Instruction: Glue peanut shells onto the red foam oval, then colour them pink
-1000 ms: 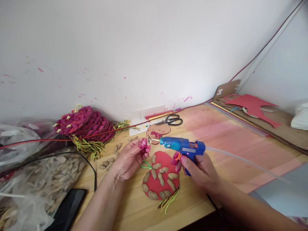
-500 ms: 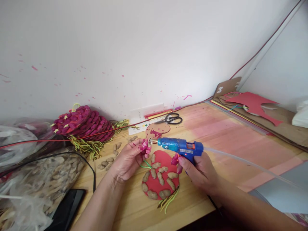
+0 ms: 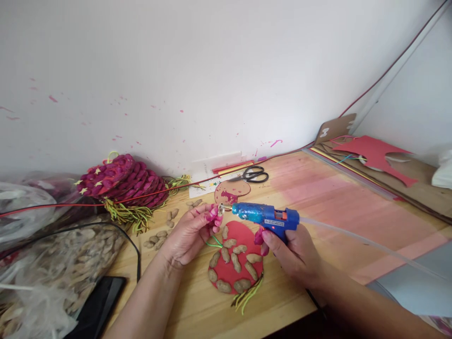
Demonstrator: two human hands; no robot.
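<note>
Between the pink-stained fingertips of my left hand is a peanut, pinched and mostly covered by the fingers. My right hand grips a blue hot glue gun, its metal nozzle pointing left at the peanut. A clear glue stick runs out of the gun's back end. Below both hands lies a red gourd-shaped card with several peanuts on it, mostly along its edge and across its waist. Yellow-green yarn sticks out at its lower end, and a green loop at its left.
Loose peanuts lie left of my hands, near a bag of peanuts and a black phone-like object. Purple peanut ornaments are stacked by the wall. Scissors lie behind the gun; red cut card is at right.
The view has shifted very slightly. My hands keep nearly the same pose, with the glue gun's nozzle still at the peanut.
</note>
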